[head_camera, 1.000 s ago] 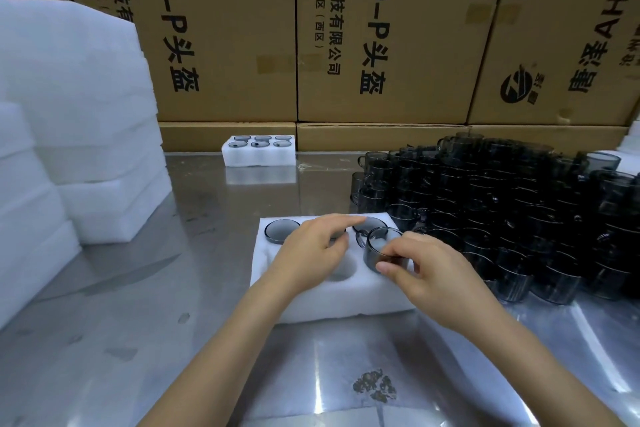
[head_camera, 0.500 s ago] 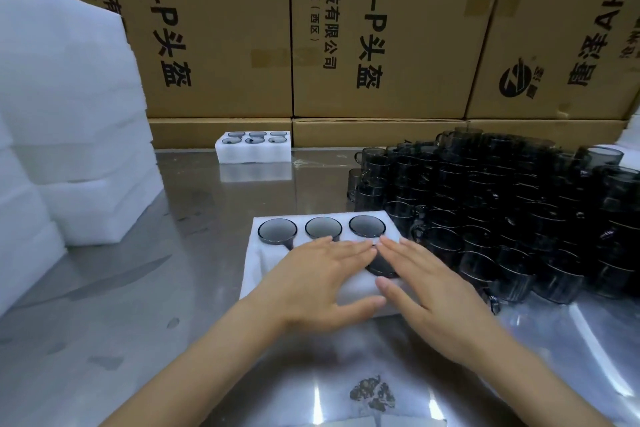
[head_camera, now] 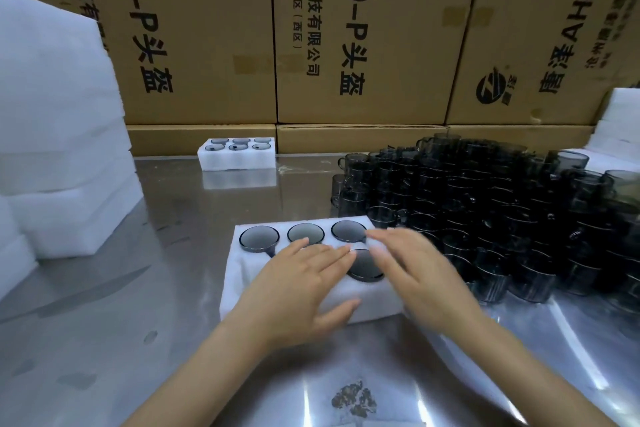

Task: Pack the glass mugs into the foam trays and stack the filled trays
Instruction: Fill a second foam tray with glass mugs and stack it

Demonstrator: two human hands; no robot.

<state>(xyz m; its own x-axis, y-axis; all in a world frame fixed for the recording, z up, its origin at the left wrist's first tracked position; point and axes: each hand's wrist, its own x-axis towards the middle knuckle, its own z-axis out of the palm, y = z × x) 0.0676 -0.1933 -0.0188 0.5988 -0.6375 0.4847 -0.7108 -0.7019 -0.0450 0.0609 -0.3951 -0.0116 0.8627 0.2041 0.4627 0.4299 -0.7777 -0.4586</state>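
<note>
Both hands were down flat on the near foam tray [head_camera: 374, 298] in the middle of the desk [head_camera: 104, 340]. The left hand [head_camera: 298, 291] lay spread over the front pockets, fingers straight, its grip wide open and holding nothing. The right hand [head_camera: 422, 274] was blurred but looked just as flat, nothing in its grip either. Four mugs [head_camera: 259, 238] showed seated in that tray, three across the back row and one in front between the hands; whatever sat under the left palm was hidden. One filled tray [head_camera: 237, 160] waited at the far edge, six mugs in it. A big heap of loose mugs [head_camera: 502, 211] crowded the right side, and empty foam [head_camera: 59, 135] towered at left. By the look of it, plenty of packing remained, with no stacking of filled trays done yet.
</note>
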